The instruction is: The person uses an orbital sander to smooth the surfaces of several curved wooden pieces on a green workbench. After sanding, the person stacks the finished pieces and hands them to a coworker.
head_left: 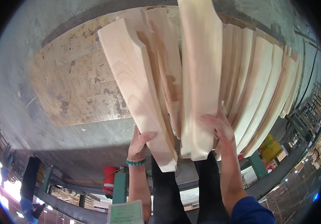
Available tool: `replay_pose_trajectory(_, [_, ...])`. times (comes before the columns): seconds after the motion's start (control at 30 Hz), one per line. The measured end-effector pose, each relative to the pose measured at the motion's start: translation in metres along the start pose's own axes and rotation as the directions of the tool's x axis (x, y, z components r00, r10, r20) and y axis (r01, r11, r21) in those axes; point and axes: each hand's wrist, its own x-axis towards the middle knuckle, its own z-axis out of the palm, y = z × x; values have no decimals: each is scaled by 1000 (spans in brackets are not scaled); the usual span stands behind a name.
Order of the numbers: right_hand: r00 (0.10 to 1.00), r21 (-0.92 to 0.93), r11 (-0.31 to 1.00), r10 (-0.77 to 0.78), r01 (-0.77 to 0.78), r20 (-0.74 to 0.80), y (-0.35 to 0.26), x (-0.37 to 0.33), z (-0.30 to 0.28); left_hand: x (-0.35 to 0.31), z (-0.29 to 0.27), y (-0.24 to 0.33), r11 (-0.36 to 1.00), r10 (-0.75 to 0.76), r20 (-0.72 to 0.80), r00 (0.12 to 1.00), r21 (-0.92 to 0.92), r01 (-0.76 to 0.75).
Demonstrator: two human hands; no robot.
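My left hand is closed on the lower end of a pale shaped wooden piece, its thumb over the top face. This piece leans to the left and has a stepped, curved far end. My right hand grips the near end of a second shaped wooden piece, thumb on top and the other fingers mostly hidden at its right side. Its far end rises past the top of the view. Between the two lie more pieces of the same kind, partly covered.
A row of similar curved wooden pieces lies on the right. Under the work is a worn, stained board on a grey tabletop. Below the near edge are a red container, green table legs and a yellow object.
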Motion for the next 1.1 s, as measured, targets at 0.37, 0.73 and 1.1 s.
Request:
replay_pose_trajectory(0.37, [999, -169, 985, -39, 43, 27, 33, 54, -24, -31, -10, -8, 999, 31, -73, 997, -21, -33])
replay_pose_trajectory(0.73, [988, -301, 952, -5, 51, 152, 30, 58, -25, -39, 49, -14, 995, 97, -28, 995, 39, -96])
replay_pose_trajectory(1.1, [933, 155, 988, -74, 20, 352, 30, -58, -53, -114, 91, -24, 1000, 27, -131, 991, -10, -28])
